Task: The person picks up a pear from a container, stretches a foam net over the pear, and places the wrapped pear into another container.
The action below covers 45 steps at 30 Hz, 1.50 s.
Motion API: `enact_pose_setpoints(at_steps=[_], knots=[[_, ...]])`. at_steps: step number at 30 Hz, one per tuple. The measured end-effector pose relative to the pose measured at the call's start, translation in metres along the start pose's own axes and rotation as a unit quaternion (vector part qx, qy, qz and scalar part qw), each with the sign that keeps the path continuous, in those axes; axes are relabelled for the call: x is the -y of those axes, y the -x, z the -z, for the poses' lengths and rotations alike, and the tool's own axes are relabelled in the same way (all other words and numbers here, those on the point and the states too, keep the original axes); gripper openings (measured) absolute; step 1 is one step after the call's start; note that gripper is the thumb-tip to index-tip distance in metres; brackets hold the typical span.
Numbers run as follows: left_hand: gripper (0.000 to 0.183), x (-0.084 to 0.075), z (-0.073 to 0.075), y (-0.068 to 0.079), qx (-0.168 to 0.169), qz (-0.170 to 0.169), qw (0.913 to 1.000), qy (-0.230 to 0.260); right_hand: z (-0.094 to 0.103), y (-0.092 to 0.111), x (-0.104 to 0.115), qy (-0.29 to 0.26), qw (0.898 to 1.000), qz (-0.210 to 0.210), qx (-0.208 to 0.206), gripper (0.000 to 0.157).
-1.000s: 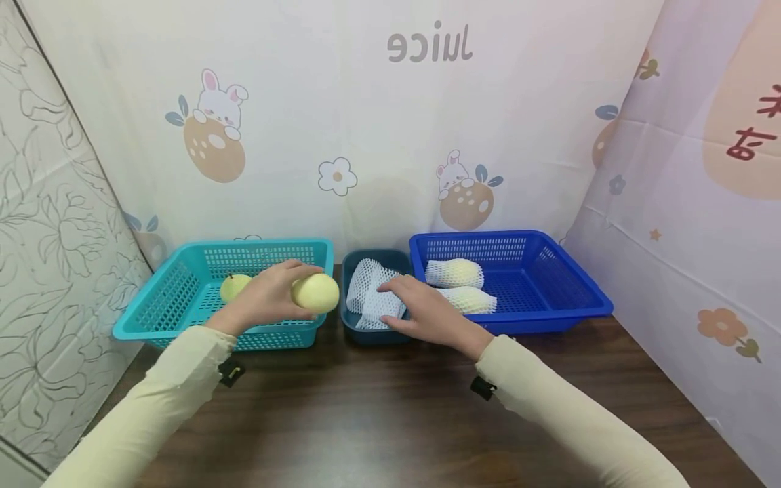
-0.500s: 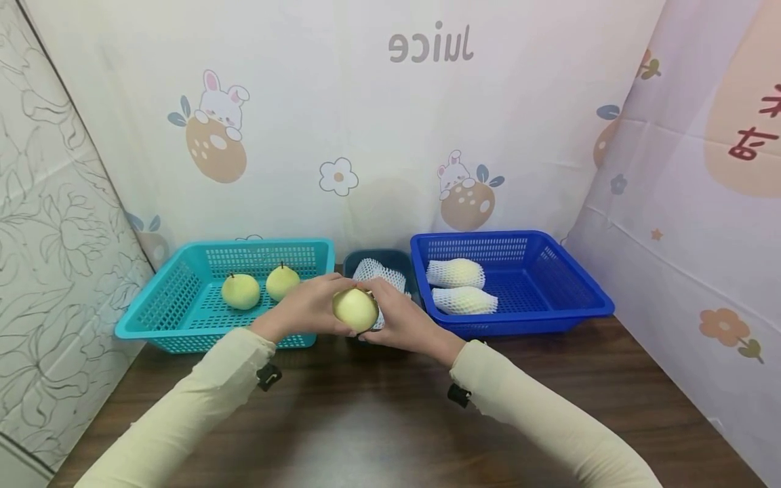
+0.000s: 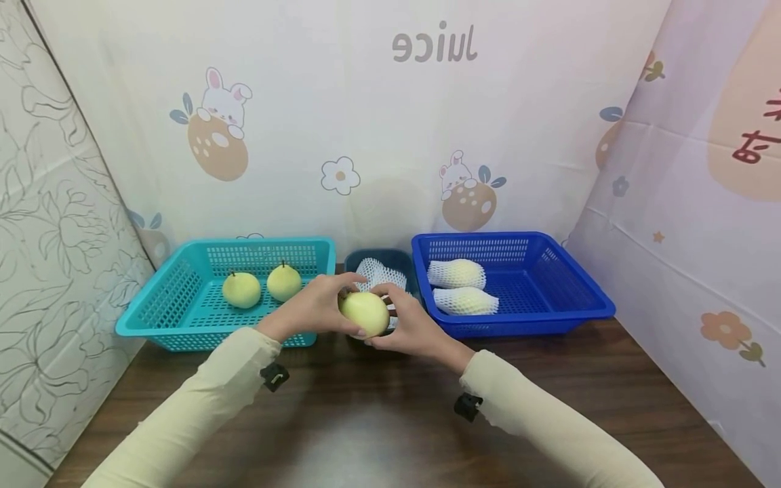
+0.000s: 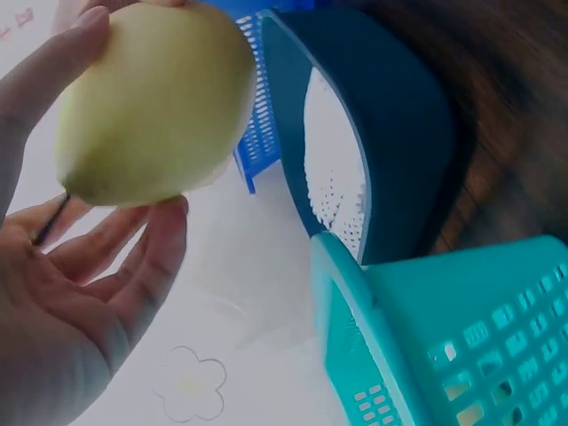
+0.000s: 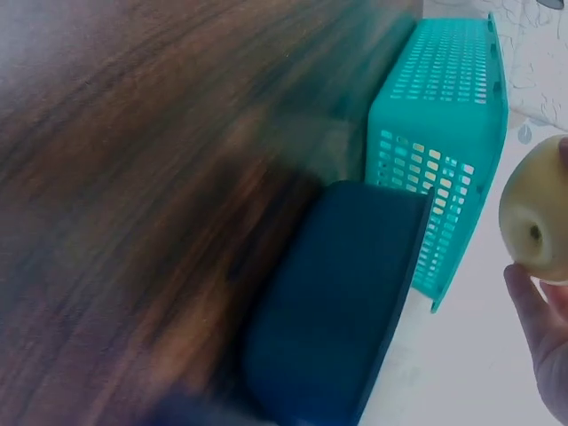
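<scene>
Between my two hands is a pale yellow-green pear (image 3: 365,314), raised in front of the small dark bin. My left hand (image 3: 319,303) grips its stem end, and in the left wrist view the thin stem points toward the palm. Thumb and fingers of my right hand (image 3: 415,327) hold the pear's opposite end; the right wrist view shows its dimpled base near those fingertips. White foam net sleeves (image 3: 379,272) lie in the dark teal bin (image 3: 399,259) behind the hands, partly hidden by them.
At left, a turquoise basket (image 3: 183,332) contains two bare pears (image 3: 241,290). A blue basket (image 3: 537,285) on the right holds two net-wrapped pears (image 3: 466,301). All three containers stand on a dark wooden table (image 3: 366,420) before a printed cloth backdrop.
My left hand has carried the pear right, from the turquoise basket's edge. The right hand has left the net sleeves and taken hold of the pear, which has since turned sideways.
</scene>
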<state>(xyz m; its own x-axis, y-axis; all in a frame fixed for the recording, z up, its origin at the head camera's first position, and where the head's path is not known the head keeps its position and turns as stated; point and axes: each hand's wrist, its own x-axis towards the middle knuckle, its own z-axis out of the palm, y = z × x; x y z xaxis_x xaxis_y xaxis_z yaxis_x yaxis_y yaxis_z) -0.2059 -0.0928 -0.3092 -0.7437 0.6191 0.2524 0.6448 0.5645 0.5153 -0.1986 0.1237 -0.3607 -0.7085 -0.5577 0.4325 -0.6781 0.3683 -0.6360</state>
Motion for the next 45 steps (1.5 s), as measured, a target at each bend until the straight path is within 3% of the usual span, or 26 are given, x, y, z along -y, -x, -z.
enact_pose_setpoints(at_steps=[7,12,19,24,29,36,45], knots=[[0.078,0.003,-0.002,0.005,0.000,0.011,0.9947,0.103,0.005,0.009,-0.001,-0.088,0.995,-0.039,-0.010,0.074],[0.073,0.005,-0.013,0.010,0.001,0.008,0.9866,0.163,0.007,0.013,-0.003,-0.150,0.988,-0.041,-0.002,0.074],[0.077,0.004,-0.030,0.016,0.003,0.026,0.9771,0.211,0.010,0.020,0.007,-0.184,0.982,-0.050,0.012,0.073],[0.077,0.005,-0.039,0.017,-0.017,0.026,0.9777,0.208,0.020,0.023,0.025,-0.170,0.982,-0.073,0.039,0.070],[0.074,0.005,-0.043,0.018,-0.010,0.020,0.9810,0.193,0.027,0.025,0.029,-0.141,0.984,-0.087,0.070,0.063],[0.075,0.005,-0.051,0.019,-0.003,0.009,0.9852,0.171,0.019,0.030,-0.011,-0.084,0.991,-0.079,0.071,0.062],[0.072,0.009,-0.068,0.020,0.008,0.024,0.9862,0.163,0.014,0.037,-0.019,-0.055,0.993,-0.061,0.082,0.061]])
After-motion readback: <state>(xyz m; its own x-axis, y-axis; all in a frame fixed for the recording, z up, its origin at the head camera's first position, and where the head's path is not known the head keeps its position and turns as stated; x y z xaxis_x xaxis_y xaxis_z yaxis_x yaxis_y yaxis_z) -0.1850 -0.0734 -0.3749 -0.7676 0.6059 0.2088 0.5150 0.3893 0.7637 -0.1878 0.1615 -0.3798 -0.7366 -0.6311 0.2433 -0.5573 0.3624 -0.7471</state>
